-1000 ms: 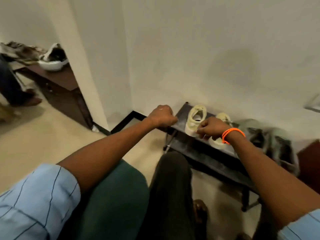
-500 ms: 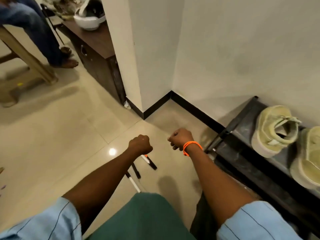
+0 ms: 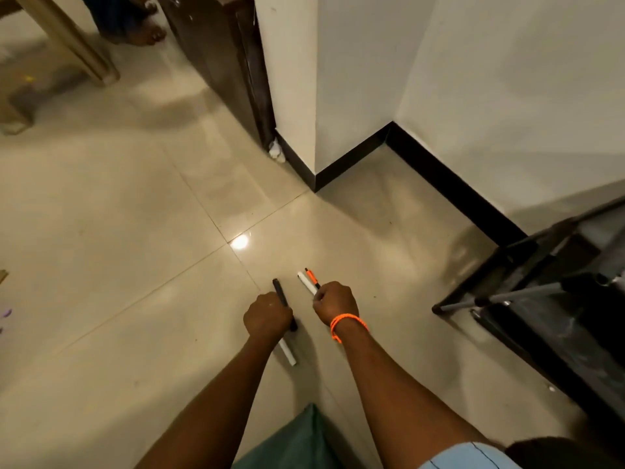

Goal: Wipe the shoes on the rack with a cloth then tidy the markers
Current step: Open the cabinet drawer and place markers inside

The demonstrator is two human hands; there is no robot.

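While each hand grips markers, their long axes point away, leaning left.

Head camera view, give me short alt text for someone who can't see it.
Two bare hands reach down to markers on a beige tiled floor: the left hand at a black marker and a white marker, the right hand at a white-and-orange pair. A black shoe rack stands at right.

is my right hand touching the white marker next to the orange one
Touching. In the head view the right hand has its curled fingers closed over the near end of the white marker, with no gap visible; the orange marker lies alongside it.
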